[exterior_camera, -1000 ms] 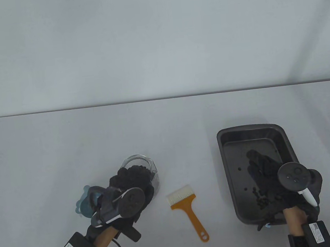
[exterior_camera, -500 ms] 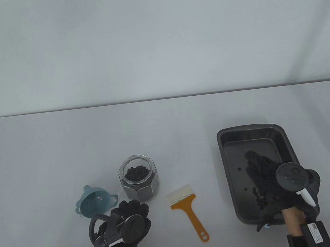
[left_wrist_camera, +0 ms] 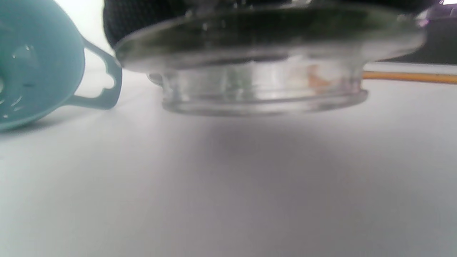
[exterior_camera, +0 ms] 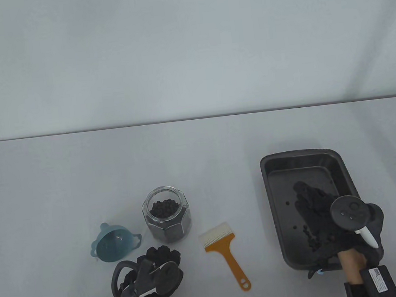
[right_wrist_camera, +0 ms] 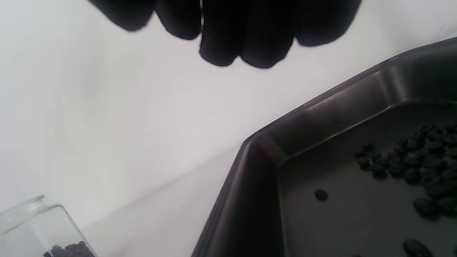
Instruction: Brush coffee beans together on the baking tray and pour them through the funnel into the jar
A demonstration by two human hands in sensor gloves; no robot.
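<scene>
A glass jar (exterior_camera: 167, 219) with coffee beans in it stands uncovered left of centre. In front of it my left hand (exterior_camera: 160, 262) grips the jar's glass lid (left_wrist_camera: 260, 71) from above, low at the table surface. The teal funnel (exterior_camera: 114, 245) lies on its side beside that hand. An orange-handled brush (exterior_camera: 224, 251) lies on the table between jar and tray. The dark baking tray (exterior_camera: 270, 197) sits at the right, with coffee beans (exterior_camera: 313, 240) piled near its front end. Over the tray hovers my right hand (exterior_camera: 313, 203), fingers stretched out and holding nothing.
The white table's front edge lies close behind both wrists. A few stray beans (right_wrist_camera: 320, 194) lie apart from the pile on the tray floor. In the right wrist view the jar (right_wrist_camera: 39, 228) shows at the lower left, beyond the tray's rim (right_wrist_camera: 257, 185).
My left hand has come off the jar's mouth with the lid and drawn back toward the front edge, uncovering jar and funnel. The right hand has barely shifted over the tray.
</scene>
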